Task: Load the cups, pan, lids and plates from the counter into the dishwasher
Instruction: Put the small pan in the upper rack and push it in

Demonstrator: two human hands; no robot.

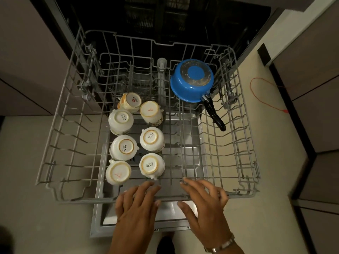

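The grey wire upper rack [60, 136] of the dishwasher is pulled out toward me. Several white cups [151, 139] stand upside down in two rows at its left-middle. A blue pan [191, 81] lies upside down at the back right, its black handle [214, 114] pointing toward me. My left hand [136, 208] and my right hand [203, 200] rest on the rack's front rail, fingers fairly straight and spread over the wire, thumbs under or before it. Neither hand holds a dish.
Below the rack lies the open dishwasher door [139, 224], and the dark tub [165, 21] opens behind. Cabinet fronts [27, 70] flank the left and right. An orange cord [264, 92] loops on the floor at right.
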